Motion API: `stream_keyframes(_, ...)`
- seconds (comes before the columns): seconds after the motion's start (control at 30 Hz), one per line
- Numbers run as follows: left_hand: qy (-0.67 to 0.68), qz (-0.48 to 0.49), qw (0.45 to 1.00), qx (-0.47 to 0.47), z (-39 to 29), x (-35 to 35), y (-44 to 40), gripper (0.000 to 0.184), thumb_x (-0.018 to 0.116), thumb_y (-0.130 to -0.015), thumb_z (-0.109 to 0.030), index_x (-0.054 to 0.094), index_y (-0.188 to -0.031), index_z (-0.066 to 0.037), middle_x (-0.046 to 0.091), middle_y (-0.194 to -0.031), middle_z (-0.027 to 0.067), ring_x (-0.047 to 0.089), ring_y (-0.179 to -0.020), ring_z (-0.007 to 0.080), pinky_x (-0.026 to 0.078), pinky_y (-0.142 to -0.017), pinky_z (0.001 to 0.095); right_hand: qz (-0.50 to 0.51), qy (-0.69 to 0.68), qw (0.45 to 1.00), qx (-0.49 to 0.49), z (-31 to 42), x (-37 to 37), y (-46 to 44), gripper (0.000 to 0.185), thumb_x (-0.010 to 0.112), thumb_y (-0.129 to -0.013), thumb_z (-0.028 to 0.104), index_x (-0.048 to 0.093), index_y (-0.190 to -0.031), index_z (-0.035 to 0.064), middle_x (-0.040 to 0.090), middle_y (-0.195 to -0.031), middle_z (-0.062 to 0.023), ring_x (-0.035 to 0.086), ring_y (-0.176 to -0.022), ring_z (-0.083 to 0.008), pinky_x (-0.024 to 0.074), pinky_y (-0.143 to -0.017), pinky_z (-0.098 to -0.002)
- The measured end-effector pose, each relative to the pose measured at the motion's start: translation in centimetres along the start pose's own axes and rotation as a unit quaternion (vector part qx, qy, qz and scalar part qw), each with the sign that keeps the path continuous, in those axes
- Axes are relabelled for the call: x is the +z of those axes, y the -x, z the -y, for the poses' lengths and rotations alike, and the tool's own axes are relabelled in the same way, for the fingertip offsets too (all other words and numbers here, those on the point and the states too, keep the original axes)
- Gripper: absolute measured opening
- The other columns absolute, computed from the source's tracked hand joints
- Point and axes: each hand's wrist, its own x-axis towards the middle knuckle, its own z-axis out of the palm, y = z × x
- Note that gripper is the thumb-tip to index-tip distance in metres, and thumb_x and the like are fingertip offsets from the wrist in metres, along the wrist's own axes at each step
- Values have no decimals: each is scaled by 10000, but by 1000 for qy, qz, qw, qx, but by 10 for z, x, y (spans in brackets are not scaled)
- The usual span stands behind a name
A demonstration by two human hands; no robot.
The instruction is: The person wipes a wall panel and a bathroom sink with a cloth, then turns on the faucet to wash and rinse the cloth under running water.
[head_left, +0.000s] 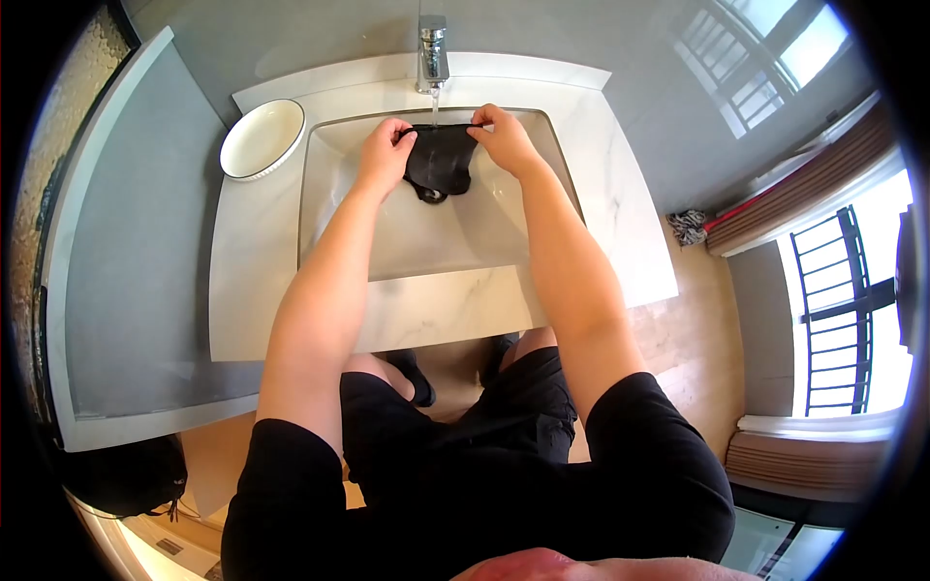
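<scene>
Both bare hands were engaged on one article: a black, soft-looking piece of fabric (442, 160), roughly rectangular. The left hand (387, 153) had its upper left corner nipped between thumb and fingers; the right hand (506, 143) had the upper right corner in a like pinch. Both grips were closed down to the thickness of the material, and the top edge ran nearly straight between them. Below the grips the fabric hung over the rear part of a pale, rectangular sink basin (426, 240); its lower end was bunched, with a small light patch showing there. Whether that end touched the basin could not be determined.

Just beyond the grips, midway between them, stood a polished chrome single-spout faucet (433, 58). It was running — a thin, clear stream of water (435, 101) fell to the fabric's top edge, though whether it struck the front or passed behind could not be told. To the left of the left-hand grip, a round white bowl with a dark rim line (262, 141) rested on the white, grey-veined countertop (441, 308). Well to the right of the right-hand grip, a grey-and-white stringy mop head (688, 228) lay near the wall.
</scene>
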Motion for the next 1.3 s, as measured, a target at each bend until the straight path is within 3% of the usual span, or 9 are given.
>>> stream_keyframes(0.17, 61, -37, 997, 38, -5, 3, -1, 104, 643, -944, -77, 628, -1026, -14, 661, -858, 28, 582, -768, 96, 484, -729, 258, 35, 12, 997, 62, 9, -3, 2, 243, 705, -883, 171, 584, -1029, 20, 639, -908, -130, 594, -858, -265, 481, -808, -373)
stream_keyframes(0.23, 84, -50, 994, 51, -12, 3, 1, 109, 636, -949, -70, 625, -1040, -11, 664, -876, 27, 587, -778, 95, 486, -739, 255, -8, -19, 999, 34, 18, -3, 5, 162, 655, -920, 108, 561, -1033, 39, 592, -874, -56, 547, -842, -161, 459, -770, -313)
stream_keyframes(0.33, 106, -58, 990, 74, -15, 1, 2, 127, 621, -957, -53, 617, -1075, -6, 671, -903, 35, 598, -797, 101, 490, -753, 255, -34, -180, 982, 39, 16, -2, -1, 193, 656, -906, 58, 575, -1081, 40, 616, -898, -57, 554, -838, -160, 459, -762, -304)
stream_keyframes(0.53, 98, -13, 995, 1, -2, 2, 0, 173, 591, -988, -98, 590, -1148, -30, 655, -993, 36, 587, -898, 97, 483, -819, 268, 4, -264, 963, 53, 12, 3, -2, 178, 637, -909, 32, 615, -1085, 55, 599, -875, -25, 529, -800, -120, 438, -692, -269)
stream_keyframes(0.73, 55, -17, 997, -43, -6, 3, -1, 170, 582, -990, -103, 584, -1146, -34, 663, -1016, 46, 590, -908, 114, 482, -812, 274, -41, -233, 966, 105, 11, 7, -4, 129, 649, -911, 70, 654, -1040, 61, 590, -845, -14, 497, -704, -105, 404, -558, -282)
stream_keyframes(0.83, 61, -26, 998, -14, -2, 4, -1, 176, 581, -990, -105, 583, -1155, -42, 668, -1028, 45, 595, -914, 113, 483, -787, 276, -50, -256, 962, 81, 8, 8, -6, 145, 662, -896, 62, 658, -1041, 64, 602, -859, -7, 506, -732, -98, 419, -604, -270)
stream_keyframes(1.0, 123, 40, 990, -49, -10, 2, 1, 245, 554, -1004, -97, 586, -1246, -77, 667, -1034, 34, 590, -901, 91, 481, -765, 276, -79, -265, 961, 20, 0, 10, -8, 139, 669, -872, 25, 668, -1006, 66, 631, -903, 0, 527, -791, -87, 433, -678, -256)
stream_keyframes(1.13, 192, 51, 975, -96, -17, 4, 2, 220, 576, -982, -63, 619, -1197, -48, 690, -1041, 52, 613, -907, 111, 491, -779, 276, -95, -286, 953, 4, 8, 8, -8, 129, 641, -892, -18, 652, -1002, 48, 639, -929, 8, 548, -841, -74, 440, -760, -231)
stream_keyframes(1.3, 153, 0, 987, -41, -12, 9, 1, 231, 591, -964, -34, 621, -1193, -27, 684, -1063, 64, 616, -931, 127, 494, -838, 282, -134, -183, 971, 80, 12, 11, -7, 106, 674, -873, 44, 677, -978, 46, 644, -821, -29, 540, -710, -101, 459, -648, -273)
